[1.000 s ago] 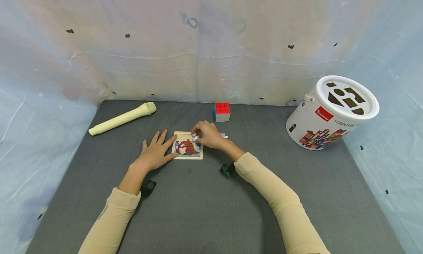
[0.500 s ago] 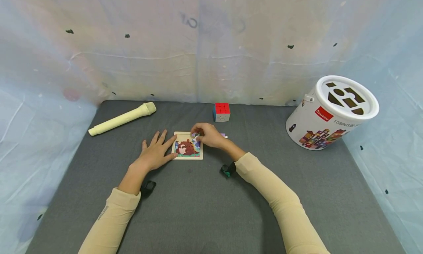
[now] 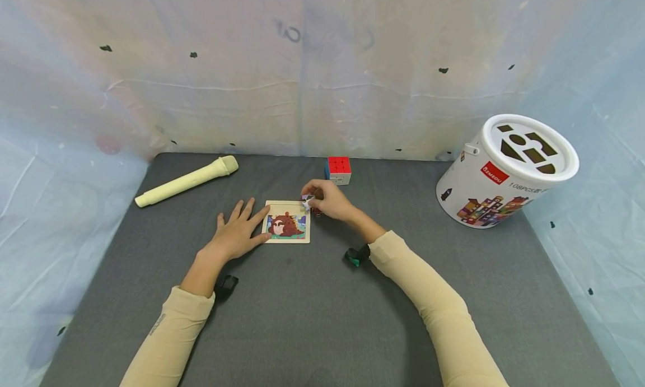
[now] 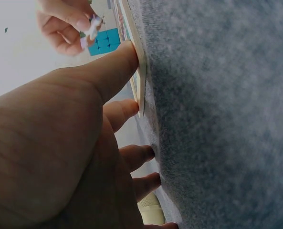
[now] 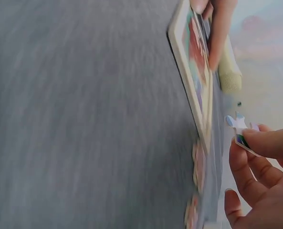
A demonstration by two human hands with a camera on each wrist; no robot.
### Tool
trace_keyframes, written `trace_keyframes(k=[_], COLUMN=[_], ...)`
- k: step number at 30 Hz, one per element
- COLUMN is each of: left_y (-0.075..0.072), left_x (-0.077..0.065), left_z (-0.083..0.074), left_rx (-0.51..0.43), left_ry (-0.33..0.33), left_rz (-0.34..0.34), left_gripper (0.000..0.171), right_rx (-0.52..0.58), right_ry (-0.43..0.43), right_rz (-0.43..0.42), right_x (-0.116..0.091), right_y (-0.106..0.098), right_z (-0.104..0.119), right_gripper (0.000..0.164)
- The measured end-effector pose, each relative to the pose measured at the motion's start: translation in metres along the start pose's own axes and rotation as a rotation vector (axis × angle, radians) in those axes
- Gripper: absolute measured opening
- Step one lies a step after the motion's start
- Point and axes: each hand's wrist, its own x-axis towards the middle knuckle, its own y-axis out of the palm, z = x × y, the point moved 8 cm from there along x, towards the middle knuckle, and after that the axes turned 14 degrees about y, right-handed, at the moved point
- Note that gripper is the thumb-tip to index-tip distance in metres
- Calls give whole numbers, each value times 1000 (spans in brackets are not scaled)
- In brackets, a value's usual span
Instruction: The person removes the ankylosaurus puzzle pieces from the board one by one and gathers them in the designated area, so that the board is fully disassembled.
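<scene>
The puzzle board [image 3: 286, 222] is steadied on the mat by the spread fingers of the left hand [image 3: 235, 235] at its left edge, while a loose piece [image 3: 306, 201] is pinched by the right hand [image 3: 327, 200] just above its far right corner, seemingly for fitting.

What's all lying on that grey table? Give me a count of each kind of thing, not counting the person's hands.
Puzzle board: 1
Puzzle piece held in the right hand: 1
Loose puzzle pieces beside the board: at least 2, exact number unclear
Colour cube: 1
Cream flashlight: 1
White toy bucket: 1
Total: at least 7
</scene>
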Motion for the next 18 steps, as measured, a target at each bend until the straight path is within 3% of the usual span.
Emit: trace_keyframes(k=[12, 18], left_y=[0, 1], left_x=[-1, -1], left_z=[0, 1], left_rx=[-10, -17], left_ry=[4, 10], left_rz=[-13, -23], left_gripper=[76, 76], right_rx=[14, -14], right_ry=[56, 72], right_rz=[-81, -115], right_x=[-32, -46], right_y=[-63, -82], right_z=[-39, -50], right_gripper=[22, 23])
